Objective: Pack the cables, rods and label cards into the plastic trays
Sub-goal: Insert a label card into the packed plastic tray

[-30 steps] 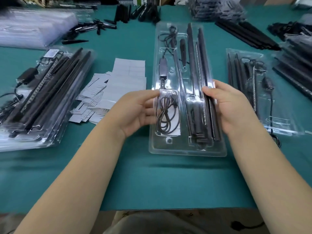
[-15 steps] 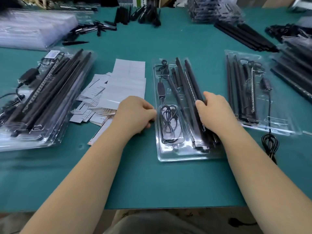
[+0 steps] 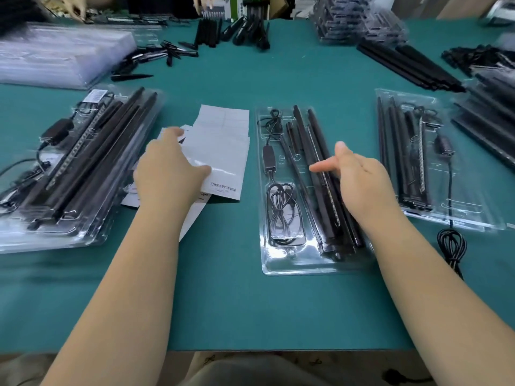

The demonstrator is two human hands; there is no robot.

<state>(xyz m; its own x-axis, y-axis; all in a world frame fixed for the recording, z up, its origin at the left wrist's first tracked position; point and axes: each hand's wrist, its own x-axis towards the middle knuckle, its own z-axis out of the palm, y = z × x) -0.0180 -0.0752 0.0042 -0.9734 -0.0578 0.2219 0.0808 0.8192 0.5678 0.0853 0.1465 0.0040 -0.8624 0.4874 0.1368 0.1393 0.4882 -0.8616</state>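
A clear plastic tray (image 3: 292, 263) lies flat in front of me on the green table, holding black rods (image 3: 312, 151) and a coiled black cable (image 3: 282, 210). My right hand (image 3: 362, 176) hovers over the tray's right side with straight fingers, holding nothing. To the left lies a loose pile of white label cards (image 3: 223, 146). My left hand (image 3: 167, 171) rests on the pile, its thumb on the top card near the barcode; whether it pinches the card is unclear.
A stack of filled trays (image 3: 69, 174) sits at the left, another filled tray (image 3: 434, 162) at the right with a cable bundle (image 3: 451, 243) hanging off it. Loose black rods (image 3: 409, 65) and empty trays (image 3: 55, 54) lie farther back.
The tray was set down flat on the table. My left hand left its edge and moved left onto the label cards. My right hand lifted off the rods and opened.
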